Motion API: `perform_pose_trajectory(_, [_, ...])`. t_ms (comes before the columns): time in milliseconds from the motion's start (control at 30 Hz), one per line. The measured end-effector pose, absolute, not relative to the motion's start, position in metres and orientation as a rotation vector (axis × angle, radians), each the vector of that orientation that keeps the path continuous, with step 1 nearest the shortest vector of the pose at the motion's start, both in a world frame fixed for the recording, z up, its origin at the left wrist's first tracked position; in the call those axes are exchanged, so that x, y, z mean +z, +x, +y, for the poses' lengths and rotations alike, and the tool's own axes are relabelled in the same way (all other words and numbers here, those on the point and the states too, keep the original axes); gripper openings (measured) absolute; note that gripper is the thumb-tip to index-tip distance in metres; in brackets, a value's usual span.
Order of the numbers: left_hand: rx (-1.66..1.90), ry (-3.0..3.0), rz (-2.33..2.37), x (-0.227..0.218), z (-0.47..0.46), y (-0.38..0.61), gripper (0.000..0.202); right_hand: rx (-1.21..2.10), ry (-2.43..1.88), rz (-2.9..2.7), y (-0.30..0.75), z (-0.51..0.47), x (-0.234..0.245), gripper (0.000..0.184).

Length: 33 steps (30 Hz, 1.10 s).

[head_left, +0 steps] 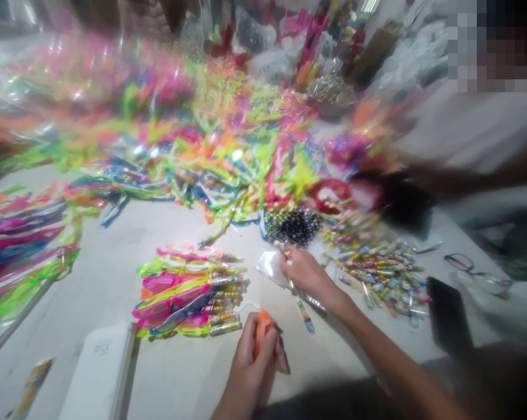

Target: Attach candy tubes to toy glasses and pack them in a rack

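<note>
My left hand is closed around a small orange plastic piece, held near the table's front edge. My right hand reaches forward onto a clear plastic bag, fingers curled on it and on a thin item I cannot make out. A stack of packed neon glasses with small tubes lies just left of both hands. A single small tube lies between my hands. Behind the right hand sits a heap of dark beads.
A pile of small colourful tubes lies to the right, beside a dark phone and eyeglasses. Heaps of neon plastic strips cover the back. A white box sits front left. Another person in white reaches in from the right.
</note>
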<state>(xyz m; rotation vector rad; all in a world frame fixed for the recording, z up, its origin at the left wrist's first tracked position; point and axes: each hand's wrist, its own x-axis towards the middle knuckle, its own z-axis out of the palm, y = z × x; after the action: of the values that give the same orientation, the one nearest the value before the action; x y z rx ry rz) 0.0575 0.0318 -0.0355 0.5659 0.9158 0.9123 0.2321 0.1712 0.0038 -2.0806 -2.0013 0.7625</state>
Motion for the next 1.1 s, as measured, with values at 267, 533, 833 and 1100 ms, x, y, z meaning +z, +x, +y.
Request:
perform_pose_trajectory(267, [0.957, 0.604, 1.167, -0.009, 0.041, 0.072, 0.049, 1.209, -1.853, -1.06, 0.214, 0.084, -0.003, 0.07])
perform_pose_trajectory(533, [0.944, 0.707, 1.179, 0.004, 0.04, 0.073, 0.045, 1.29, -1.605, -0.669, 0.188, 0.055, -0.017, 0.058])
perform_pose_trajectory(833, [1.057, 0.879, 1.421, 0.008, 0.055, 0.045, 0.043, 1.613, -1.403, -0.724, 0.191, 0.043, 0.006, 0.051])
perform_pose_trajectory(1100, [0.991, 1.747, 1.281, -0.007, 0.043, 0.037, 0.034, 1.698, -1.245, -0.312, 0.176, 0.044, 0.005, 0.062])
